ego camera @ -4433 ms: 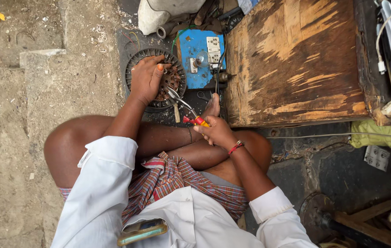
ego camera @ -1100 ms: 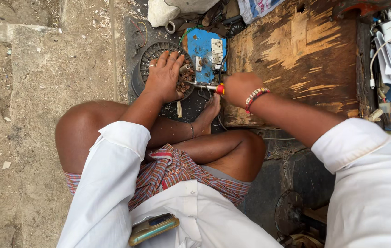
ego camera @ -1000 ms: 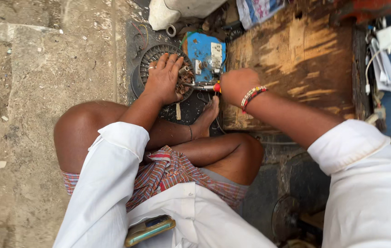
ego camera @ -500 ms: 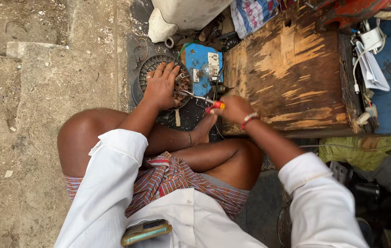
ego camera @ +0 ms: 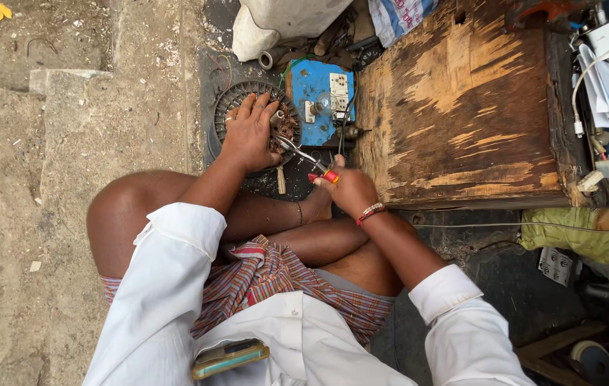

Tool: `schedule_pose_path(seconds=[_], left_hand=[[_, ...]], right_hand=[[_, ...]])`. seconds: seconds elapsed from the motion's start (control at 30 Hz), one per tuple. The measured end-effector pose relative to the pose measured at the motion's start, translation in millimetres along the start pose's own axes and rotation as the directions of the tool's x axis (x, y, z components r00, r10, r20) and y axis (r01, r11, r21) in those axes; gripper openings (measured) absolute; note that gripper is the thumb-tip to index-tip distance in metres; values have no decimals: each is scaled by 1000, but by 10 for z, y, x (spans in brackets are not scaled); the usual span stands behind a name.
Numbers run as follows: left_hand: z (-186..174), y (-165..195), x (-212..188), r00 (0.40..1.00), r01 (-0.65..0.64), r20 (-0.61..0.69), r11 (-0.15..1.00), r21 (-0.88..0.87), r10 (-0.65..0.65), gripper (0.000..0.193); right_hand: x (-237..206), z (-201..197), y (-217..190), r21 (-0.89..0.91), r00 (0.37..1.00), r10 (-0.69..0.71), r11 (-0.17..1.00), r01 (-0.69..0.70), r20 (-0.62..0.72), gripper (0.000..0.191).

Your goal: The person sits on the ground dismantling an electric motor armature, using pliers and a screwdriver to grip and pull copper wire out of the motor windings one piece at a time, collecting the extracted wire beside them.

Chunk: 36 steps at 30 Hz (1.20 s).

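Note:
I sit cross-legged on the ground. My left hand (ego camera: 249, 134) rests flat on a round motor stator (ego camera: 231, 107) with copper windings, holding it down on the dark mat. My right hand (ego camera: 349, 189) grips pliers with red and yellow handles (ego camera: 303, 155), whose metal jaws reach into the stator's centre beside my left fingers. A beaded bracelet (ego camera: 371, 211) circles my right wrist.
A blue board with a socket and switch (ego camera: 317, 101) lies just behind the stator. A worn wooden box top (ego camera: 462, 107) stands to the right, with cables and white papers (ego camera: 605, 86) beyond. A white sack (ego camera: 276, 25) sits at the top. Bare concrete lies to the left.
My right hand has drawn back toward my body from over the stator, still holding the pliers. The left hand stays on the stator. The view shifted slightly.

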<state>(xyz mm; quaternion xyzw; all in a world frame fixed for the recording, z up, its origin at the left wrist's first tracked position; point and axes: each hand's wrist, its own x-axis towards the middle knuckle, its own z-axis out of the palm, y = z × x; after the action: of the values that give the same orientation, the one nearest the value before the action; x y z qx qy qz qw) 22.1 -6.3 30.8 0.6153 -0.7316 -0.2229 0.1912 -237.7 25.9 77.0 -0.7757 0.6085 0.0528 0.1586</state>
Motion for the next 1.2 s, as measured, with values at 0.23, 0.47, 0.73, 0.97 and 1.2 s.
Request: schedule_pose_path(seconds=[0.23,0.47,0.73,0.97,1.2], left_hand=[[-2,46,-30,1000,-9,-24,1000,-15,9,111],[-34,22,-27,999,-18,-50,999,-41,16,114],[-70,16,-10,998,9,65,1000,-28,-8,134],[-117,-191,-91,989,125,-43,948,-294,-144,105],[79,-210,-422,965,229,-84,957,-177,-247,94]], right_hand=[[382,-680,-201,-495,965,-247,831,256,86,42],[687,-905,-431,-625,915,-385,688,369,117,22],[66,-811,78,-123,1000,-11,992,12,14,40],[-644,190,648,436,990,108,898,-56,-95,44],[-701,741,433,828,964,217,504,-245,153,34]])
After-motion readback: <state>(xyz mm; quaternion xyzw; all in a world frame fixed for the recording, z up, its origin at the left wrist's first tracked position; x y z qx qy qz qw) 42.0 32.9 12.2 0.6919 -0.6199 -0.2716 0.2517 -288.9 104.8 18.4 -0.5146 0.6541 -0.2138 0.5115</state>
